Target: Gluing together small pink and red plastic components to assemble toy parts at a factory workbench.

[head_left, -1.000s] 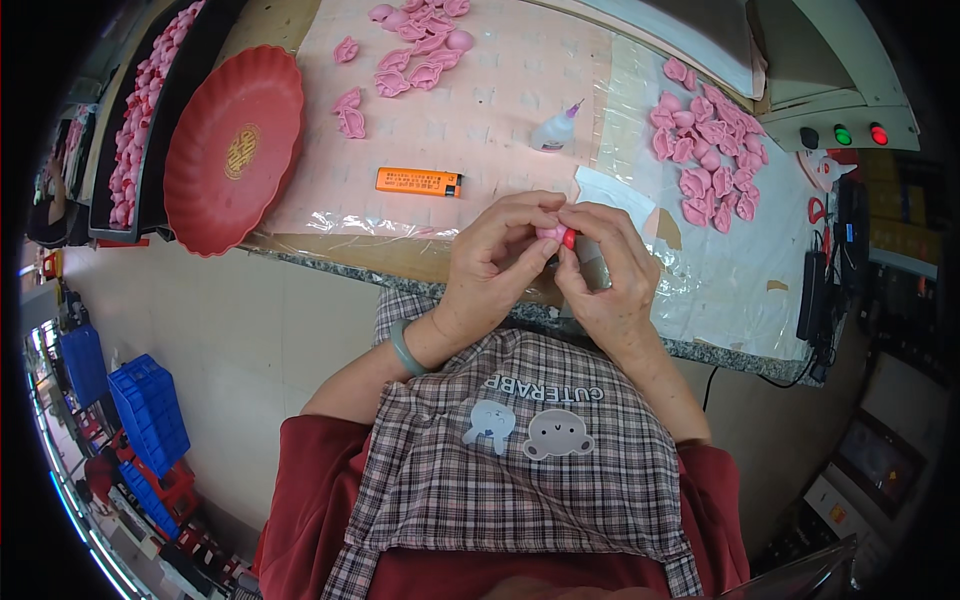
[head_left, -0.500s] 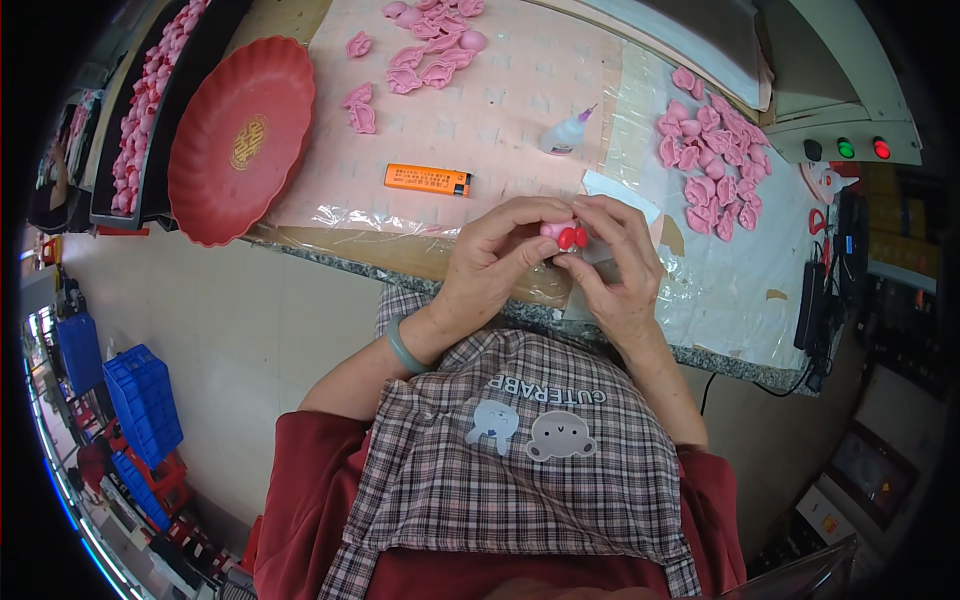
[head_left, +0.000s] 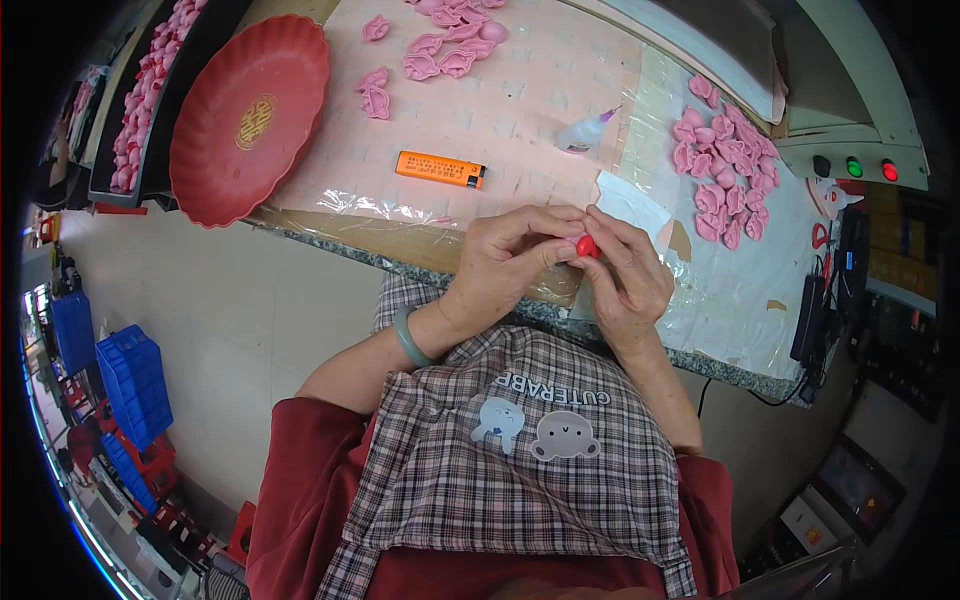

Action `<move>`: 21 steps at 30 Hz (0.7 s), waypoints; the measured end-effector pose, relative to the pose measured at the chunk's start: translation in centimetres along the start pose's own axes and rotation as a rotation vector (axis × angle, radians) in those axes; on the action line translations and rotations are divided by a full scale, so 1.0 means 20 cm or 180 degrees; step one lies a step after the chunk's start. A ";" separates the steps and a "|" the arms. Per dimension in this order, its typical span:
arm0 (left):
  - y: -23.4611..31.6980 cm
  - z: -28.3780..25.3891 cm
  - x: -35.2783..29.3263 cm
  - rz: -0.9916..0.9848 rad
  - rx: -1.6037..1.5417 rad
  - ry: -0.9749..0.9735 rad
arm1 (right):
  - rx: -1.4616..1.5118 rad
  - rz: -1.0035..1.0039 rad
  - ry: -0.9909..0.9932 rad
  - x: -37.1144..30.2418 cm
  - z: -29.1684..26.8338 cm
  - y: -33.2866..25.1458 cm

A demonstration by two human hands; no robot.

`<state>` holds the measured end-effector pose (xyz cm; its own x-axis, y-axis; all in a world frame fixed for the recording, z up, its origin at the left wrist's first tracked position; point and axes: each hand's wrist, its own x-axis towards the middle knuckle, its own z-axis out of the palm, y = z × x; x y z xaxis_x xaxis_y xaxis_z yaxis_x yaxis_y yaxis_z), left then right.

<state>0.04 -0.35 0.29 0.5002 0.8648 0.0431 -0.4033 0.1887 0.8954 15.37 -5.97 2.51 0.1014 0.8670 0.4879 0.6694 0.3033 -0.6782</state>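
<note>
Over the table's near edge, both my hands close on one small pink piece with a glossy red part [head_left: 587, 246]. My left hand [head_left: 505, 252] pinches it between thumb and fingers from the left. From the right, the thumb and fingertips of my right hand [head_left: 632, 285] press against the same piece. Fingers cover most of it, so its full shape is hidden. Just beyond the right hand lies a white sheet [head_left: 632, 203]. A small bottle with a thin purple tip [head_left: 588, 131] stands farther back, and an orange lighter [head_left: 440, 169] lies to the left.
Several pink moulded pieces lie in a right-hand pile [head_left: 725, 160] and a far-left group [head_left: 455, 45]. A red scalloped tray [head_left: 300, 75] sits at the left, beside a black bin [head_left: 190, 95] of pink pieces. A black power strip [head_left: 808, 320] runs along the right edge.
The piece has turned between my fingers: two red parts showed before, one shows now. The whole view has shifted slightly, and both hands keep their grip.
</note>
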 end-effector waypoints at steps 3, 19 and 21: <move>0.00 0.00 0.00 -0.0012 -0.0074 -0.0004 | -0.0008 0.0002 0.0025 0.00 0.00 0.00; -0.01 0.00 0.00 0.0010 -0.0038 -0.0008 | -0.0020 -0.0006 0.0030 -0.01 0.01 0.00; -0.01 0.00 0.00 0.0020 -0.0004 -0.0006 | -0.0006 0.0002 0.0037 -0.01 0.01 0.00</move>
<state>0.10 -0.39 0.16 0.4992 0.8651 0.0498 -0.4076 0.1838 0.8945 15.16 -6.07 2.33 0.1104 0.8626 0.4937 0.6707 0.3019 -0.6775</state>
